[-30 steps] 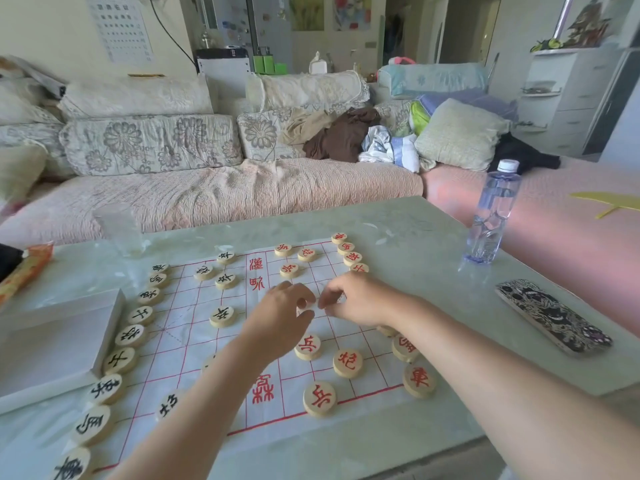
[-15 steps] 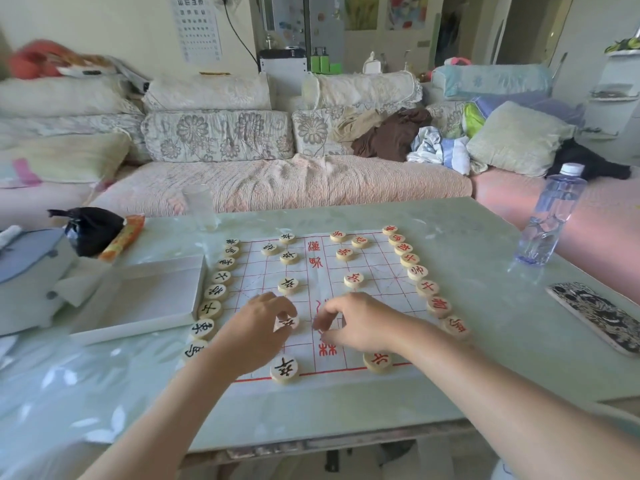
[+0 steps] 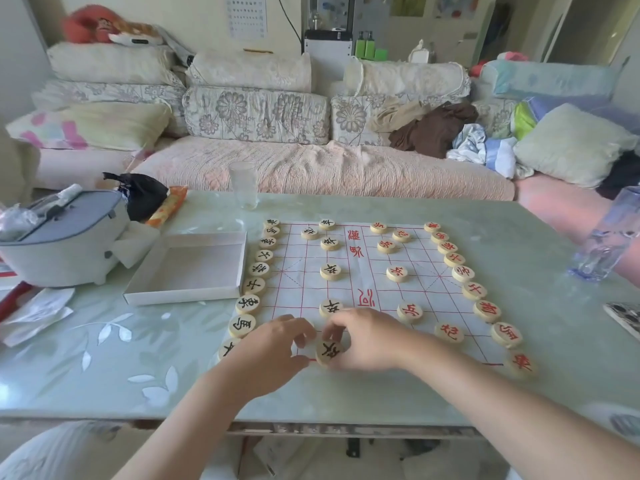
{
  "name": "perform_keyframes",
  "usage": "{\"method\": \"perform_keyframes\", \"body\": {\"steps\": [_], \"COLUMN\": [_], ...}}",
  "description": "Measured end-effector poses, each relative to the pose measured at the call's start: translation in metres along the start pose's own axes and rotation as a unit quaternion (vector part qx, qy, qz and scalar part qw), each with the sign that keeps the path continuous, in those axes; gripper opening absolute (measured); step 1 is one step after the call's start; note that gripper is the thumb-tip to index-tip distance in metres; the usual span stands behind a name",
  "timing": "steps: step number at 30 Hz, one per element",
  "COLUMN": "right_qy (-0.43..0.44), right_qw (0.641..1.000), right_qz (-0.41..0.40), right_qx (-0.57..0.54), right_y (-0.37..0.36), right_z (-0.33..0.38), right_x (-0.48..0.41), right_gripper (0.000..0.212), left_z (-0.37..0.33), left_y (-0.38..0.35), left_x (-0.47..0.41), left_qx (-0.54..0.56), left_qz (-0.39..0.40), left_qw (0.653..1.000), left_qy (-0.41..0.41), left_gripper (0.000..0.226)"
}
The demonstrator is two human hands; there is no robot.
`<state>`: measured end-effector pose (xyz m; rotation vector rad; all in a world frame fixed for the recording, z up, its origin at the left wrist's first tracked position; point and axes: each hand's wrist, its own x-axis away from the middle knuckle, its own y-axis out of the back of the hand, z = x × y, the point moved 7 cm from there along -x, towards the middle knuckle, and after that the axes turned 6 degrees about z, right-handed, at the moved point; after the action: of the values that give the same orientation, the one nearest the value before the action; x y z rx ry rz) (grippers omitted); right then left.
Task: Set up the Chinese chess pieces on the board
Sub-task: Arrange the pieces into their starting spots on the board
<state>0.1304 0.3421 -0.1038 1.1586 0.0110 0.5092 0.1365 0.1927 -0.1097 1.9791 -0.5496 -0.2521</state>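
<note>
Here the right hand (image 3: pixel 367 341) pinches a black piece (image 3: pixel 329 351) at the near edge of the board (image 3: pixel 298 289); the left hand (image 3: pixel 277 348), curled, holds nothing visible and could knock its neighbours (image 3: pixel 242 325).

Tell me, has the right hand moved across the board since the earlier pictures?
Yes. Against the board, the right hand went toward the near edge and leftward; its fingers now hold the black-lettered piece there.

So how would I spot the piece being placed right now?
Start at the white chess board on the green table and follow its near edge. The piece there is pinched by the right hand, the only black-lettered disc under any fingers.
</note>
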Motion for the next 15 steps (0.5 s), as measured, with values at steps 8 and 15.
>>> {"method": "perform_keyframes", "body": {"steps": [8, 15], "right_qy": [0.010, 0.022], "right_qw": [0.999, 0.999], "right_qz": [0.018, 0.021], "right_qx": [-0.027, -0.031], "right_y": [0.000, -0.004], "right_z": [-0.006, -0.012], "right_x": [0.000, -0.005], "right_gripper": [0.048, 0.046], "left_z": [-0.001, -0.003], "left_y": [-0.006, -0.014], "left_x": [0.006, -0.001], "left_qx": [0.011, 0.009], "left_qz": [-0.020, -0.019], "left_qw": [1.000, 1.000], "left_qy": [0.006, 0.003], "left_gripper": [0.038, 0.041]}}
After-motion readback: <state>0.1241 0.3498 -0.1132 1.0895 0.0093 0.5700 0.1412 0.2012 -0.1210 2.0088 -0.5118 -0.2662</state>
